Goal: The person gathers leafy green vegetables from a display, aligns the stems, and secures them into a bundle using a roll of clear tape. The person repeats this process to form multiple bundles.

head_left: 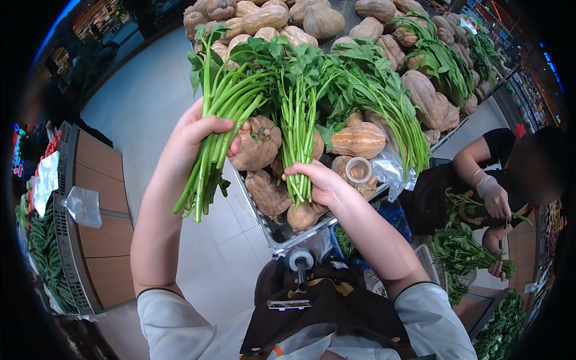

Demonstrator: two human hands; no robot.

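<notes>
Leafy green bunches (300, 102), one clenched in each hand (195, 141), (321, 183), seemingly above pumpkins (360, 139).

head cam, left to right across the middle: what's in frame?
Green vegetables on the left shelf → clear plastic bag → left hand gripping a bunch of greens → right hand gripping a second bunch → tape roll → co-worker's gloved hand.
</notes>
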